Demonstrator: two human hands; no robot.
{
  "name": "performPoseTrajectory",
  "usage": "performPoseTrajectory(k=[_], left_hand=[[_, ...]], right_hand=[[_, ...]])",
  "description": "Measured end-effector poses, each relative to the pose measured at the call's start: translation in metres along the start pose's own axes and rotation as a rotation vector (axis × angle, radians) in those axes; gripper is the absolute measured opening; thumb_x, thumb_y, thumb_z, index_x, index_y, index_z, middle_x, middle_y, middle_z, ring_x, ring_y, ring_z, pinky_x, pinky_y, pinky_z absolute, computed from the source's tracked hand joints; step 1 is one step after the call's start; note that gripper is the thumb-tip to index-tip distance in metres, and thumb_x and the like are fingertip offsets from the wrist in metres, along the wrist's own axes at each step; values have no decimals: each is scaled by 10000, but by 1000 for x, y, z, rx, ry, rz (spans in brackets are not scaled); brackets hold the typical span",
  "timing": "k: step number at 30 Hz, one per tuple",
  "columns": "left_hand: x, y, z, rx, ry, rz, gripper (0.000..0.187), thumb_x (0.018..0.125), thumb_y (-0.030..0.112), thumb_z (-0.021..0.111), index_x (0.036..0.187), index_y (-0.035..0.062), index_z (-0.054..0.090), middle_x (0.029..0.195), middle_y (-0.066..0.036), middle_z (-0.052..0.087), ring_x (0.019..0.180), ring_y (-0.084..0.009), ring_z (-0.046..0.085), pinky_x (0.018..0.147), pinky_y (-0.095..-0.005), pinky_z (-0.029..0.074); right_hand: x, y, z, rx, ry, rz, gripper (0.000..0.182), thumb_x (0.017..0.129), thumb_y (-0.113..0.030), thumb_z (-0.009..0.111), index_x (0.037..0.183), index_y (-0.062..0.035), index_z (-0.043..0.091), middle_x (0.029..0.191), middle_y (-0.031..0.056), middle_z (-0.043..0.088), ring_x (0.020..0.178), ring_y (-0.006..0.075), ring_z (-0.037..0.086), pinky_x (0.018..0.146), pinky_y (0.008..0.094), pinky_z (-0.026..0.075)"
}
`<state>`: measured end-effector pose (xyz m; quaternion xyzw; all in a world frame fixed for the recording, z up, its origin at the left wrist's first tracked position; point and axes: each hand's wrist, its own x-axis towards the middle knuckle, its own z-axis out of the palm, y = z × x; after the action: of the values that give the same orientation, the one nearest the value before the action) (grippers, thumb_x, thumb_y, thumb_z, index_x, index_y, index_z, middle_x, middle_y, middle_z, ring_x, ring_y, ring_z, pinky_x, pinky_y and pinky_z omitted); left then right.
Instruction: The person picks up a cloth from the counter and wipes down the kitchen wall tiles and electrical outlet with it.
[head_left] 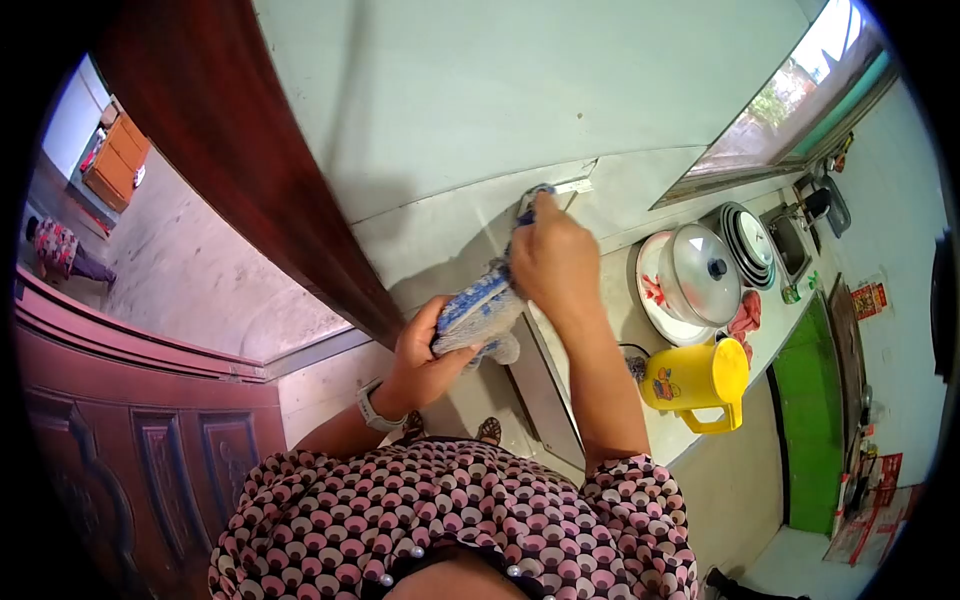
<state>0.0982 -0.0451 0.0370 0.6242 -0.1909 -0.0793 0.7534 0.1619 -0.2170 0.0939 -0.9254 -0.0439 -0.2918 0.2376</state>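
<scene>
A shaggy blue-and-grey mop pad (476, 312) is stretched between my two hands in front of the wall's lower part. My left hand (420, 352) grips its near end, thumb on top and fingers around the edge. At the far end, my right hand (553, 258) is closed on the pad, with a blue tip poking out above the knuckles. Some grey strands hang below the pad. What lies under my right fingers is hidden.
To the right, a counter holds a yellow jug (697, 384), a lidded pot (700, 275), stacked basins (745, 245) and a pink cloth (746, 315). A sink (790, 243) lies beyond. At left are a dark doorframe (240, 130) and a red door (150, 460).
</scene>
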Motion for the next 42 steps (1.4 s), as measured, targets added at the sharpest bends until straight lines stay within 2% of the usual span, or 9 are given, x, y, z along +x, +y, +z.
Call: performPoseTrajectory(k=[7,12,17,22,25,26,31,37,42], left_hand=[[-19,-2,-16,-2,60,8,356,771,-57,571,1109,6,479,1017,-49,591,930,-112,557,825,-247,434],[-21,-6,-20,17,84,7,382,757,-60,575,1122,2,481,1022,-43,585,953,-115,547,848,-256,421],[-10,15,-2,15,-6,68,399,766,-60,582,1144,-3,468,1048,-52,577,982,-118,536,863,-256,407],[15,29,23,24,6,-10,400,786,-53,579,1161,-26,441,1066,-68,570,992,-110,523,872,-248,393],[14,12,15,169,57,76,358,795,17,623,1123,6,480,966,-20,578,861,-68,527,746,-222,438],[9,12,12,173,51,66,358,795,17,623,1123,6,480,966,-20,578,861,-68,527,746,-222,438],[-17,4,-10,3,150,22,378,783,-40,603,1136,15,481,992,-32,586,876,-79,547,776,-233,444],[-28,-5,-21,22,155,-38,373,767,-74,576,1120,-6,481,1033,-58,582,955,-121,553,851,-256,434],[-29,-8,-17,23,109,-25,336,795,-53,595,1106,-6,477,1008,-53,590,926,-111,563,842,-252,438]], right_hand=[[-48,-11,24,298,-115,-94,339,741,-83,540,1054,47,531,758,203,584,642,373,578,575,448,475],[-63,2,16,534,139,51,466,810,-45,537,1235,105,419,788,187,597,541,229,568,512,301,459],[-27,21,-13,548,245,62,493,799,-26,538,1244,126,391,753,153,580,531,184,557,504,274,447],[11,30,-19,411,6,231,438,805,-100,514,1151,157,433,665,227,579,616,368,594,556,403,470],[5,18,4,229,77,125,375,823,-97,534,1126,113,468,675,207,585,579,336,590,528,372,459],[-1,8,10,255,101,158,332,828,-101,525,1085,106,484,686,239,573,628,405,578,554,421,461],[-30,-11,44,180,239,68,295,827,-48,545,1093,74,509,767,226,594,616,371,590,529,396,465],[-74,-3,76,509,406,72,303,860,-34,526,1147,62,506,740,165,595,591,312,578,534,341,463],[-58,-9,55,421,385,73,469,869,-61,487,1251,152,316,862,199,572,680,324,577,588,362,472]])
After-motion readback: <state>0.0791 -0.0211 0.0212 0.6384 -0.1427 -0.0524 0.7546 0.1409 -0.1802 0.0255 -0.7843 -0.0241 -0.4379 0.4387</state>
